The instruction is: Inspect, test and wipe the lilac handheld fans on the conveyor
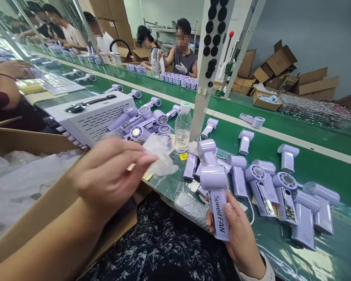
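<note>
My left hand (111,171) is raised left of centre, slightly blurred, with thumb and fingers pinched on a crumpled white tissue (160,158). In my right hand (238,230) a lilac handheld fan (219,210) stands nearly upright, its round head at the top and "Speed FAN" printed on the handle. My right thumb lies along the handle's right side, and fingertips show at its left. Several more lilac fans (304,220) lie on the green table to the right. Another pile of fans (144,117) is behind the tissue.
A clear bottle (183,128) stands beside a metal post (200,93). At left are a white slotted metal box (96,117) and an open carton (55,191) holding plastic bags. A green conveyor (269,144) carries fans. Across it, people (184,54) work; another person's arm (8,82) is far left.
</note>
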Motion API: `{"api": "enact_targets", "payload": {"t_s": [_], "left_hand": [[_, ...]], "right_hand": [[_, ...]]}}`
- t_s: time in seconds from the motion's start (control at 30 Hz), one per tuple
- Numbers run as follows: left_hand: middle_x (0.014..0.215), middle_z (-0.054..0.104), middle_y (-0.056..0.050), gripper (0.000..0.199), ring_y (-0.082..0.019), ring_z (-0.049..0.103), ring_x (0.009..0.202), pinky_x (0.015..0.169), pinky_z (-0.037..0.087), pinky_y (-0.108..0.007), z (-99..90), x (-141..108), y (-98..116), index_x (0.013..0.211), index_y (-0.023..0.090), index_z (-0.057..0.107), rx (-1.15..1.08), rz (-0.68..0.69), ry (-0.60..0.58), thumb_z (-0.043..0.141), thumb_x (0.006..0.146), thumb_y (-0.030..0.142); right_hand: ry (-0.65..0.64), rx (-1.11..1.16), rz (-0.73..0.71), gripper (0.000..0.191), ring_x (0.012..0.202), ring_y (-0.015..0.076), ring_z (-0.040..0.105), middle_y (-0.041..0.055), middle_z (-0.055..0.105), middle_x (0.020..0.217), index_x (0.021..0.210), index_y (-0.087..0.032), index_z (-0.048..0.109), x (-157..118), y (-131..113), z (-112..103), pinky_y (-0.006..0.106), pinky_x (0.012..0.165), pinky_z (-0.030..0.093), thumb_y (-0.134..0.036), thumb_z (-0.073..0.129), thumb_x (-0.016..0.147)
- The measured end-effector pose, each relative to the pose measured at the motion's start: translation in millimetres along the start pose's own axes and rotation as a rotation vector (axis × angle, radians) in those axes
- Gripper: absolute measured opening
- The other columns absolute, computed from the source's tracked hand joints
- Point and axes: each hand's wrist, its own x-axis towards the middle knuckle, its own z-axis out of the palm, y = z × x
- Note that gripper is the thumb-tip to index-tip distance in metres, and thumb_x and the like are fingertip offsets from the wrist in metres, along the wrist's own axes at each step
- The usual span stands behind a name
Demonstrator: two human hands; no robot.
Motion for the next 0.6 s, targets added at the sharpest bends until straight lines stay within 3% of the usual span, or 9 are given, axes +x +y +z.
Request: {"api": "enact_targets", "payload": {"t_s": [0.07, 0.13, 0.23, 0.33, 0.4, 0.47, 0.53, 0.6], "left_hand": [[0.083, 0.067, 0.0, 0.008, -0.014, 0.063, 0.075, 0.072, 0.054, -0.026, 20.9, -17, 10, 0.09, 0.018, 0.068, -0.013, 0.035, -0.137, 0.073, 0.088, 0.013], [0.09, 0.069, -0.006, 0.019, -0.016, 0.066, 0.082, 0.076, 0.057, -0.027, 47.3, -41, 16, 0.11, 0.013, 0.068, -0.072, -0.006, -0.369, 0.059, 0.095, 0.009], [0.106, 0.069, -0.01, 0.036, -0.019, 0.068, 0.096, 0.085, 0.059, -0.03, 75.5, -73, 20, 0.12, 0.014, 0.067, -0.241, -0.179, -0.638, 0.042, 0.096, 0.004], [0.124, 0.065, -0.012, 0.048, -0.021, 0.064, 0.116, 0.102, 0.053, -0.036, 84.8, -89, 23, 0.131, 0.016, 0.062, -0.411, -0.412, -0.817, 0.036, 0.093, 0.002], [0.122, 0.065, -0.012, 0.048, -0.024, 0.063, 0.114, 0.102, 0.051, -0.041, 87.2, -90, 24, 0.137, 0.017, 0.057, -0.477, -0.591, -0.863, 0.04, 0.093, 0.008], [0.104, 0.068, -0.008, 0.047, -0.024, 0.065, 0.096, 0.09, 0.052, -0.04, 90.8, -89, 23, 0.138, 0.018, 0.055, -0.551, -0.808, -0.837, 0.05, 0.091, 0.018], [0.085, 0.065, -0.002, 0.041, -0.021, 0.061, 0.077, 0.076, 0.05, -0.035, 96.0, -87, 18, 0.127, 0.019, 0.058, -0.643, -0.991, -0.77, 0.058, 0.086, 0.026], [0.079, 0.063, -0.001, 0.03, -0.019, 0.059, 0.071, 0.068, 0.047, -0.031, 101.2, -87, 12, 0.111, 0.019, 0.06, -0.726, -1.091, -0.718, 0.059, 0.084, 0.032]], "right_hand": [[0.002, 0.026, 0.005, 0.048, 0.06, 0.0159, 0.063, 0.0037, 0.069, 0.075, 0.124, -0.021, 0.061, -1, -2, 3, 0.024, 0.052, 0.049, -0.059, 0.063, 0.094], [-0.011, 0.078, 0.008, 0.044, 0.059, 0.0144, 0.063, 0.0051, 0.07, 0.086, 0.118, -0.022, 0.063, -2, -6, 4, 0.024, 0.052, 0.05, -0.059, 0.062, 0.095], [-0.059, 0.172, 0.045, 0.039, 0.056, 0.0123, 0.062, 0.0053, 0.069, 0.094, 0.108, -0.021, 0.064, -3, -11, 2, 0.025, 0.051, 0.05, -0.058, 0.054, 0.099], [-0.054, 0.157, 0.092, 0.036, 0.057, 0.0123, 0.061, 0.0048, 0.069, 0.093, 0.112, -0.022, 0.064, -4, -7, -8, 0.025, 0.051, 0.049, -0.055, 0.055, 0.099], [-0.024, 0.01, 0.115, 0.043, 0.061, 0.0147, 0.063, 0.0053, 0.071, 0.095, 0.126, -0.023, 0.062, -7, -1, -14, 0.025, 0.052, 0.05, -0.052, 0.064, 0.095], [0.008, -0.224, 0.097, 0.059, 0.068, 0.0195, 0.066, 0.0066, 0.073, 0.094, 0.139, -0.022, 0.057, -9, 7, -18, 0.031, 0.061, 0.055, -0.052, 0.07, 0.09], [0.034, -0.458, 0.015, 0.066, 0.084, 0.027, 0.071, 0.0103, 0.076, 0.101, 0.143, -0.019, 0.056, -8, 12, -16, 0.04, 0.079, 0.058, -0.052, 0.07, 0.088], [0.009, -0.645, -0.09, 0.064, 0.112, 0.0334, 0.069, 0.0141, 0.073, 0.124, 0.144, -0.018, 0.058, -3, 14, -7, 0.046, 0.1, 0.053, -0.049, 0.067, 0.089]]}}
